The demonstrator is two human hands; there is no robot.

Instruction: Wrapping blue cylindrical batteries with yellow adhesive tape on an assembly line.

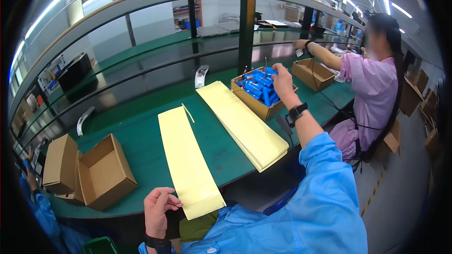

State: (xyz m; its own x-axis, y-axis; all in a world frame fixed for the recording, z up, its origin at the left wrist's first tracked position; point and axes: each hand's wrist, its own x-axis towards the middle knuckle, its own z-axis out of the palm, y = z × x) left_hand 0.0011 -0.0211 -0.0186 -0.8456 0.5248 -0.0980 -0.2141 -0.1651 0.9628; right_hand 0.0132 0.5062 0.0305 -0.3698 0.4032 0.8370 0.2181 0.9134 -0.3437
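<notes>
My right hand (pixel 284 83) is over a cardboard box (pixel 256 106) of blue battery packs (pixel 256 83). Its thumb and fingers pinch one blue battery pack (pixel 270 70) at the top of the pile. My left hand (pixel 160 204) is by the table's front edge, its fingers loosely curled and slightly apart. The fingertips are beside the near corner of a long yellow paper sheet (pixel 186 155), with nothing visible in them. A narrow yellow strip (pixel 188 113) lies at that sheet's far end. To the right rests a stack of similar yellow sheets (pixel 242 124).
Open cardboard boxes (pixel 106 171) stand at the left of the green table (pixel 141 127). Two curved silvery pieces (pixel 201 76) lie towards the back. A person in pink (pixel 374 89) sits at the right, one arm over another box (pixel 313 73). Another person's blue sleeve (pixel 44 211) shows far left.
</notes>
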